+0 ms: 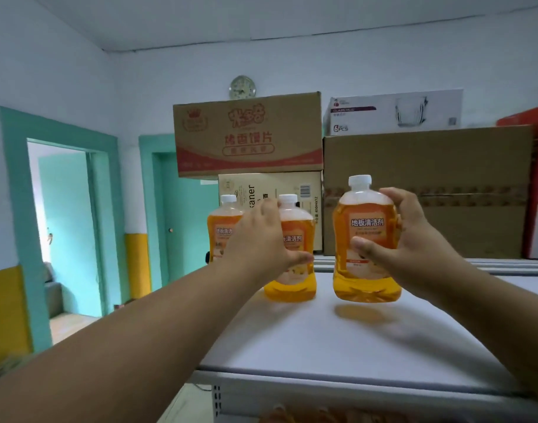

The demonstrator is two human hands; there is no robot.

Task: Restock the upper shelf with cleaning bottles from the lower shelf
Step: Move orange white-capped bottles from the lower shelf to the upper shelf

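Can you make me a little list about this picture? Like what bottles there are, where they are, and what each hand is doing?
bottles: three orange bottles with white caps
left bottle: stands on the white shelf, partly hidden
middle bottle: on the shelf, left hand around it
right bottle: gripped by right hand, base seems just above the shelf
behind: stacked cardboard boxes, wall clock

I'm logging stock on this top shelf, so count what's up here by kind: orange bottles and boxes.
Orange cleaning bottles: 3: left, middle, right
Brown cardboard boxes: 2: printed, plain
Beige box: 1
White glassware box: 1
Red box, partly cut off: 1
Total: 8
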